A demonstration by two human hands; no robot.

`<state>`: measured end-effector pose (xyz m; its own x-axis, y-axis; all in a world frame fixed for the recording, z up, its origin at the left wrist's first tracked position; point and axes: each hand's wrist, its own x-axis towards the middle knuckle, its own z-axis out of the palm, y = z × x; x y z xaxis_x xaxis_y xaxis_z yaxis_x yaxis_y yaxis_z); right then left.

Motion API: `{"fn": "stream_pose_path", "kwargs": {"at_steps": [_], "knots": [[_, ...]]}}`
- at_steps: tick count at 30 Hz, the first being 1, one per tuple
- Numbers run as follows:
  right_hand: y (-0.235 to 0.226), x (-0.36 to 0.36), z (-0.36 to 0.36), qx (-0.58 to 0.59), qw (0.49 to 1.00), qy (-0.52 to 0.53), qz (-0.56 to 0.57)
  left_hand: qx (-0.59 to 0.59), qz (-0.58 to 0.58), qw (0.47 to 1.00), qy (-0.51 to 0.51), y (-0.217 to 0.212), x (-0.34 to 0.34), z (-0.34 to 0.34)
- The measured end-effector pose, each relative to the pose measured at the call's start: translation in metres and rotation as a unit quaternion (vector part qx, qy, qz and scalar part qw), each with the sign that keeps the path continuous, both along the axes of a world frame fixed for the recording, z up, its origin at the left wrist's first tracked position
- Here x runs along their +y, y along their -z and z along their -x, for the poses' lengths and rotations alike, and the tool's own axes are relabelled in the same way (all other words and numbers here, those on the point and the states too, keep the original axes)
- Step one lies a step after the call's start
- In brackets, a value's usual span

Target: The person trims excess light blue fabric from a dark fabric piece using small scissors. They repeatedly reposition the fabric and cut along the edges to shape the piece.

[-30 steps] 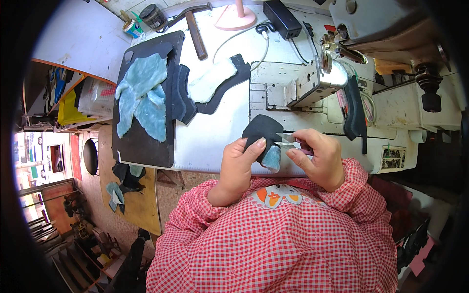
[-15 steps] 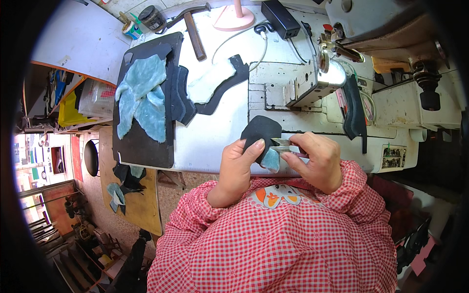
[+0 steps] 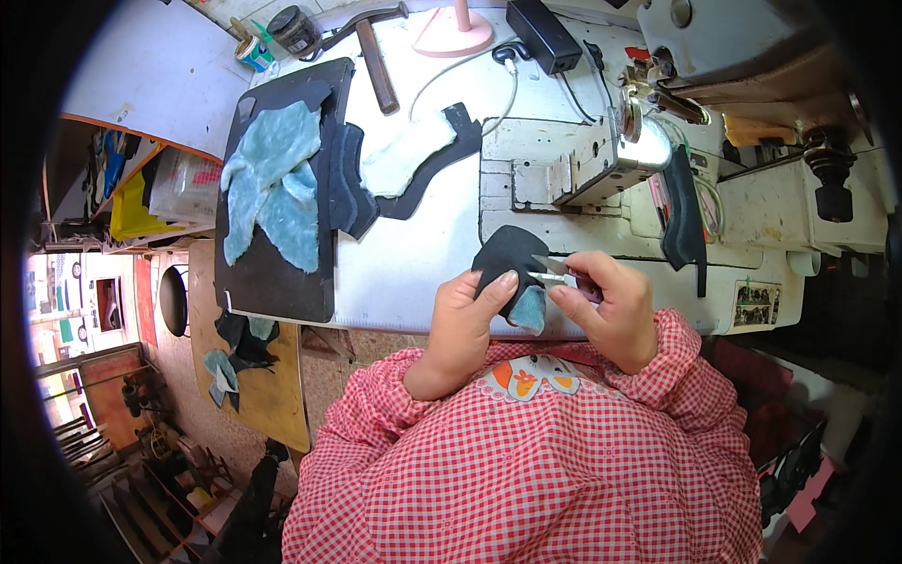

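My left hand [image 3: 460, 324] pinches a black fabric piece [image 3: 510, 251] with rounded corners, thumb on top. Pale blue plush lining [image 3: 529, 310] shows at the lower part of this piece. In my right hand [image 3: 613, 303] are small thread snips [image 3: 554, 272], their metal blades slightly apart and pointing left at the piece's right edge. The blade tips overlap that edge in view; whether a thread lies between them is too small to tell. Both hands are just above the near edge of the white sewing table [image 3: 404, 273].
A sewing machine arm [image 3: 611, 164] stands beyond my right hand. On the left, blue plush pieces [image 3: 272, 141] lie on a black board [image 3: 305, 291]. Black strips, a white plush piece [image 3: 409, 155], a hammer [image 3: 376, 70] and a power adapter [image 3: 543, 38] occupy the table farther back.
The black fabric piece and my left hand have shifted slightly right. The snips have turned a little, and their blades now show at a different angle over the piece's edge.
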<state>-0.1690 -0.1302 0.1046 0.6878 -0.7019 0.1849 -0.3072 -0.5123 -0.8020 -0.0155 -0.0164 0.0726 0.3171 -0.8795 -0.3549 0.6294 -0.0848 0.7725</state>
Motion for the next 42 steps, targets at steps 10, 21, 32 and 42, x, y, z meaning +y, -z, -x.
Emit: {"fn": "stream_pose_path", "kwargs": {"at_steps": [10, 21, 32, 42], "knots": [[0.002, -0.002, 0.004, 0.041, 0.990, -0.028, 0.133, -0.017, 0.005, 1.000, -0.021, -0.001, -0.001, 0.001], [-0.003, -0.001, -0.002, -0.051, 0.986, -0.061, -0.146, -0.118, 0.017, 0.993, 0.003, -0.004, -0.002, 0.001], [-0.007, -0.001, -0.016, -0.004, 0.998, -0.066, 0.013, -0.223, 0.015, 0.974, 0.037, -0.004, 0.002, 0.000], [0.026, -0.016, -0.009, -0.031, 0.997, 0.001, 0.064, -0.085, 0.003, 0.996, 0.029, 0.003, -0.003, 0.001]]}}
